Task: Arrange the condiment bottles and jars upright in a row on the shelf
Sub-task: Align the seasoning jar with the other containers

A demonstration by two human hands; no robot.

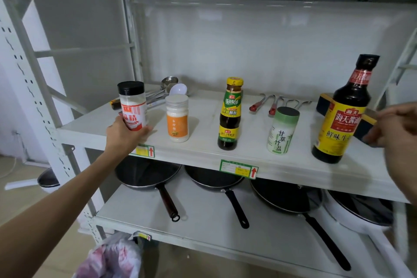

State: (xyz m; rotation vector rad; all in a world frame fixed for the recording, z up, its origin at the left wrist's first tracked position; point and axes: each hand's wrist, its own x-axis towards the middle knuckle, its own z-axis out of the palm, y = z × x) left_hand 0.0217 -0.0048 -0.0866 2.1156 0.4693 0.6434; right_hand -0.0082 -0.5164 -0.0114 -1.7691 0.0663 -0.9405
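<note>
While the left hand (126, 134) grips the black-capped MSG jar (133, 106) low at the shelf's (203, 153) left end, light rigid plastic best held mid-body, the blurred right hand (392, 128) hovers loosely curled and empty beside the heavy soy sauce bottle (343, 115)

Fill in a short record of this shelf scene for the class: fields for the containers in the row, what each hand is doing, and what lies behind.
row, left to right: black-lidded jar, orange-label jar, yellow-capped bottle, green-lidded jar, soy sauce bottle
posture: all upright
left hand: gripping the black-lidded jar
right hand: blurred, empty, beside the soy sauce bottle
behind: ladles, red-handled utensils
</note>
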